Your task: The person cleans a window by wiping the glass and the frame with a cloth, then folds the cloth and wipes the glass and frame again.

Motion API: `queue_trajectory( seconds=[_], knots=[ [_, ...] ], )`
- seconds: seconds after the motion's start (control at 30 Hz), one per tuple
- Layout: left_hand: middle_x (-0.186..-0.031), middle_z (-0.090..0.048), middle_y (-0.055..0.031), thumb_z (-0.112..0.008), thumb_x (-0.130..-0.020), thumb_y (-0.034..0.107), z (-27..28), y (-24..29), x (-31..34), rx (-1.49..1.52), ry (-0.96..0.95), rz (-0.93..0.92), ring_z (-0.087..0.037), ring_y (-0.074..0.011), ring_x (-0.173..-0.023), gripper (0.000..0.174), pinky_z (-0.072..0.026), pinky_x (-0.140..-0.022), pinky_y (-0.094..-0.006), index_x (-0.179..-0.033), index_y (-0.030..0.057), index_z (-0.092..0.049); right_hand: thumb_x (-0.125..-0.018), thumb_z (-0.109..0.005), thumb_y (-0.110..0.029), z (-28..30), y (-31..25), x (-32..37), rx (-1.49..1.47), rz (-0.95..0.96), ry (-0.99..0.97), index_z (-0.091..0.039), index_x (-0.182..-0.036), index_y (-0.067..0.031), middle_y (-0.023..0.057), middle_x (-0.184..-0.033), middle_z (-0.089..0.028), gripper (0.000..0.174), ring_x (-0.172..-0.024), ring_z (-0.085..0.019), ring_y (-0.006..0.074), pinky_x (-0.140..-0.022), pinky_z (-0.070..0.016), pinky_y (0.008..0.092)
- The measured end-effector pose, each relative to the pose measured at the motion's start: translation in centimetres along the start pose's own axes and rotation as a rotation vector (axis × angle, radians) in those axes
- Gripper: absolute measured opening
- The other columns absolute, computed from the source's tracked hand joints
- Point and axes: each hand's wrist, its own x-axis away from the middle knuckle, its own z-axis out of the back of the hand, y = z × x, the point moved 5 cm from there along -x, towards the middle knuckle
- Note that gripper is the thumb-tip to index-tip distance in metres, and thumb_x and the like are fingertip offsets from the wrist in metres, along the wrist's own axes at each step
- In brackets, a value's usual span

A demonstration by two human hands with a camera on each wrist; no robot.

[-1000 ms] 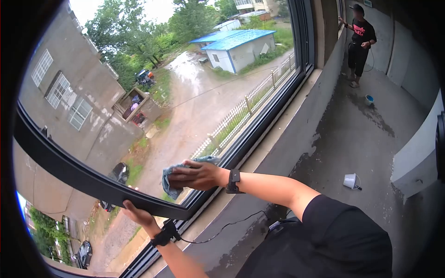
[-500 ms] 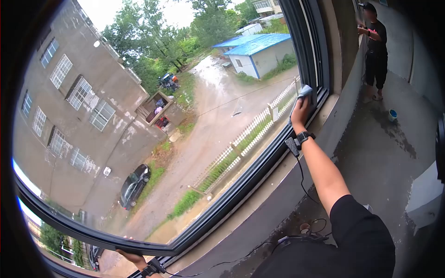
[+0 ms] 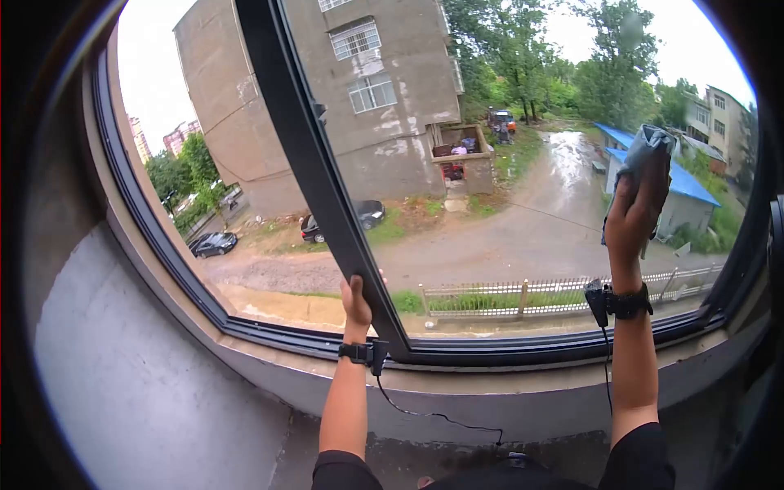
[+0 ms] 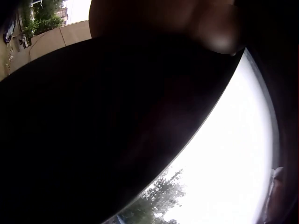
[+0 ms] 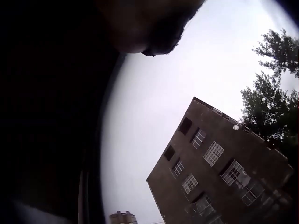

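Note:
In the head view, my left hand (image 3: pixel 356 306) grips the upright dark edge of the window sash (image 3: pixel 314 163), low down near its bottom corner. The thumb lies on the near face, while the other fingers are mostly hidden behind. Raised at the right, my right hand (image 3: pixel 635 216) holds a damp-looking blue-grey cloth (image 3: pixel 651 147) at the window glass (image 3: pixel 523 237). Part of the cloth sticks out above the fingertips. In the left wrist view, a dark frame fills most of the picture below part of the hand. The right wrist view shows only shadowed fingers and the dark cloth edge.
A ledge (image 3: pixel 523 380) runs below the dark bottom rail (image 3: pixel 506 351). Cables hang from both wrist cameras. Bare grey wall (image 3: pixel 155 327) curves round at the left. Outside are a road, a white fence (image 3: pixel 572 300), parked cars and buildings.
The view has swung left to face the window. My right hand has carried the cloth from low by the sash corner across to the far right and up. My left hand keeps its grip on the sash.

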Motion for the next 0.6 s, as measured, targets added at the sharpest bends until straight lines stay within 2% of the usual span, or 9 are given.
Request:
queue_trajectory(
  seconds=[0.1, 0.2, 0.23, 0.27, 0.4, 0.43, 0.47, 0.5, 0.6],
  knots=[
    [-0.088, -0.064, -0.0130, -0.057, -0.083, 0.059, -0.1, -0.5, -0.6, -0.015, -0.003, -0.037, -0.065, -0.0184, -0.072, 0.065, -0.0534, -0.059, -0.0290, -0.106, -0.0010, -0.053, -0.089, -0.051, -0.018, -4.0, -12.3, 1.9, -0.001, 0.197, -0.258, -0.046, -0.132, -0.0020, 0.0169, -0.142, -0.039, 0.047, -0.132, -0.035, 0.0328, -0.111, -0.0230, 0.0450],
    [-0.110, -0.058, -0.0125, -0.056, -0.087, 0.054, -1.2, 0.6, -0.7, -0.063, -0.091, -0.088, -0.053, -0.0195, -0.100, 0.066, -0.0403, -0.086, -0.0301, -0.120, -0.0032, -0.048, -0.085, -0.052, -0.018, -6.3, -21.4, 8.4, -0.177, 0.496, -0.609, -0.054, -0.128, -0.0079, 0.0124, -0.142, -0.040, 0.044, -0.135, -0.032, 0.0277, -0.113, -0.0222, 0.0437],
    [-0.118, -0.056, -0.0123, -0.055, -0.088, 0.052, -1.4, 1.3, -0.6, -0.069, -0.108, -0.107, -0.050, -0.0198, -0.109, 0.067, -0.0360, -0.096, -0.0305, -0.124, -0.0039, -0.046, -0.084, -0.053, -0.018, -6.6, -23.4, 10.4, -0.198, 0.634, -0.612, -0.055, -0.127, -0.0096, 0.0105, -0.142, -0.040, 0.044, -0.135, -0.032, 0.0257, -0.113, -0.0232, 0.0427],
    [-0.118, -0.056, -0.0124, -0.055, -0.089, 0.051, -2.0, 2.7, -0.7, -0.076, -0.094, -0.164, -0.050, -0.0198, -0.109, 0.066, -0.0360, -0.096, -0.0306, -0.125, -0.0038, -0.046, -0.083, -0.053, -0.018, -6.8, -24.8, 11.6, -0.208, 0.773, -0.612, -0.055, -0.127, -0.0113, 0.0087, -0.142, -0.041, 0.045, -0.135, -0.032, 0.0237, -0.113, -0.0241, 0.0416],
    [-0.118, -0.056, -0.0122, -0.057, -0.088, 0.050, 0.5, -1.5, -0.5, 0.001, -0.069, 0.043, -0.050, -0.0189, -0.109, 0.067, -0.0360, -0.096, -0.0306, -0.125, -0.0055, -0.046, -0.082, -0.056, -0.020, -6.8, -22.0, 6.8, -0.313, 0.802, -0.622, -0.053, -0.130, -0.0166, 0.0033, -0.141, -0.042, 0.048, -0.135, -0.031, 0.0208, -0.113, -0.0248, 0.0400],
    [-0.083, -0.062, -0.0103, -0.056, -0.087, 0.055, 0.2, -0.6, -0.3, 0.050, -0.023, 0.015, -0.061, -0.0163, -0.069, 0.059, -0.0503, -0.059, -0.0278, -0.106, -0.0003, -0.052, -0.083, -0.055, -0.021, -6.4, -20.2, 4.0, -0.294, 0.766, -0.609, -0.052, -0.131, -0.0164, 0.0049, -0.142, -0.041, 0.048, -0.134, -0.032, 0.0215, -0.113, -0.0247, 0.0419],
    [-0.097, -0.060, -0.0082, -0.057, -0.087, 0.054, 1.3, -1.8, -0.5, 0.037, -0.046, 0.029, -0.057, -0.0154, -0.087, 0.062, -0.0458, -0.077, -0.0276, -0.113, -0.0025, -0.051, -0.083, -0.055, -0.021, -6.4, -18.0, 1.3, -0.277, 0.701, -0.579, -0.051, -0.131, -0.0150, 0.0064, -0.143, -0.040, 0.048, -0.134, -0.033, 0.0231, -0.112, -0.0249, 0.0440],
    [-0.085, -0.062, -0.0102, -0.053, -0.086, 0.060, 0.6, -0.5, -0.2, 0.014, 0.004, 0.027, -0.062, -0.0179, -0.072, 0.062, -0.0514, -0.061, -0.0283, -0.106, 0.0008, -0.052, -0.080, -0.058, -0.020, -5.9, -15.7, -1.6, -0.219, 0.645, -0.508, -0.053, -0.129, -0.0156, 0.0069, -0.142, -0.041, 0.050, -0.135, -0.033, 0.0247, -0.113, -0.0241, 0.0450],
    [-0.089, -0.061, -0.0106, -0.049, -0.087, 0.062, 1.3, -0.5, 0.2, 0.018, 0.074, 0.055, -0.061, -0.0195, -0.074, 0.064, -0.0517, -0.063, -0.0294, -0.111, 0.0034, -0.050, -0.084, -0.053, -0.019, -3.8, -6.9, -8.7, -0.105, 0.482, -0.332, -0.050, -0.132, -0.0100, 0.0113, -0.141, -0.042, 0.049, -0.132, -0.037, 0.0296, -0.110, -0.0266, 0.0471]
  ],
)
